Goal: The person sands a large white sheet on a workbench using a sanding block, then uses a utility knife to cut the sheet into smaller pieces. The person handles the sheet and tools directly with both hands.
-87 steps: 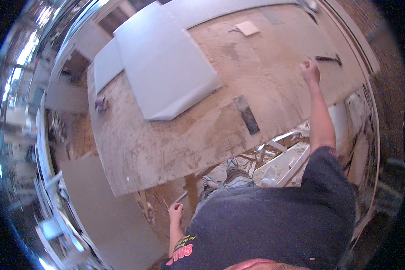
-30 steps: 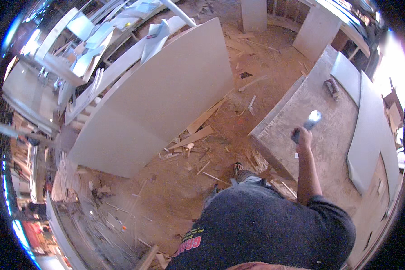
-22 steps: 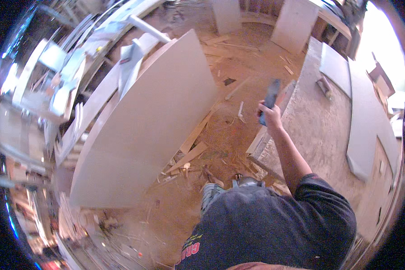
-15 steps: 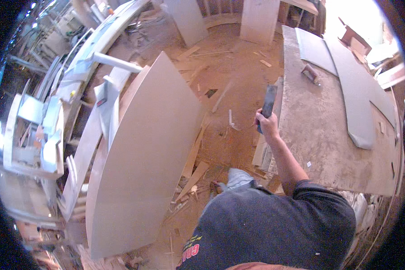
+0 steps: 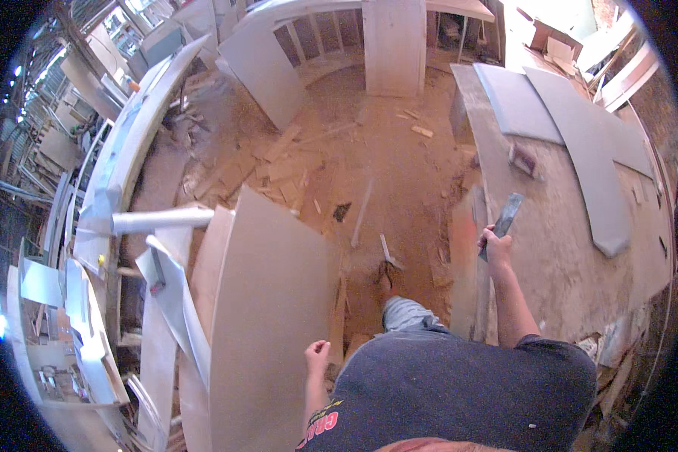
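Observation:
My right hand point(image 5: 495, 245) is closed round a dark grey, flat, bar-shaped tool point(image 5: 510, 211), held up over the left edge of the worktable point(image 5: 550, 256). Its exact kind I cannot make out. My left hand point(image 5: 318, 355) hangs low beside my body with its fingers curled in, and no object shows in it. Nearest to that hand is a large pale board point(image 5: 271, 316) standing upright on the left. A small brown block-like tool point(image 5: 522, 160) lies on the worktable beyond my right hand.
Grey sheets point(image 5: 587, 166) lie along the far and right part of the worktable. Wood scraps point(image 5: 290, 166) litter the brown floor. A tall pale panel point(image 5: 394, 49) stands at the back. On the left are a long bench point(image 5: 132, 120) and stacked offcuts.
My view has shifted as I step forward; a foot now shows. My left hand has come into view. The dark tool in my right hand is now over the worktable's edge.

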A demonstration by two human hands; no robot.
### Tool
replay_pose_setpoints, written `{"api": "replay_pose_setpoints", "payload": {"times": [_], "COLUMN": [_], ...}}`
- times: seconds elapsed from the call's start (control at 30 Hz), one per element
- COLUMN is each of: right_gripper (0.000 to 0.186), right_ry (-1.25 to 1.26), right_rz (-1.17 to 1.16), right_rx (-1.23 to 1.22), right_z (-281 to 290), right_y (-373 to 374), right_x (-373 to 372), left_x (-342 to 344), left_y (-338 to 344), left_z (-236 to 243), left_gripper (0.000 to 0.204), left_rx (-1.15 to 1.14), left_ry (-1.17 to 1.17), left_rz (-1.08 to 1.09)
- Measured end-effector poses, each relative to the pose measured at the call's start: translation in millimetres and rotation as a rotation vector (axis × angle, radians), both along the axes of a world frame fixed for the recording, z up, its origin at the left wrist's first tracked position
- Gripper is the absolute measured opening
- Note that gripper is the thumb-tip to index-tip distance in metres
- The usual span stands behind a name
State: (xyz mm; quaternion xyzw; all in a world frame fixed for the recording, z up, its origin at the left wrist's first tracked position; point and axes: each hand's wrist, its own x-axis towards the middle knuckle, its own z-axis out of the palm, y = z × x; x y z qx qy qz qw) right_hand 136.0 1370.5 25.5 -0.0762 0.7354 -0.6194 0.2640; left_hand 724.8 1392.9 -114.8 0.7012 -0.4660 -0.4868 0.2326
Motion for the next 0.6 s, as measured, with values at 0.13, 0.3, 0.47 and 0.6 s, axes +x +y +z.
{"api": "replay_pose_setpoints", "payload": {"times": [0.13, 0.3, 0.47, 0.6], "right_gripper": [0.006, 0.011, 0.010, 0.009], "right_ry": [-0.105, -0.021, -0.128, -0.081], "right_rz": [-0.025, 0.046, 0.159, 0.183], "right_rx": [-0.035, -0.166, -0.244, -0.188], "right_z": [4, 21, 53, 29], "right_y": [-121, -243, -349, -386], "right_x": [-30, -57, -45, -78], "left_x": [-49, -157, -194, -240], "left_y": [-110, -264, -409, -528], "left_z": [8, 69, 57, 50], "left_gripper": [0.023, 0.022, 0.023, 0.020], "left_rx": [-0.033, -0.091, -0.075, -0.157], "left_ry": [-0.005, 0.057, 0.167, 0.141], "left_rz": [-0.081, -0.260, -0.189, -0.332]}}
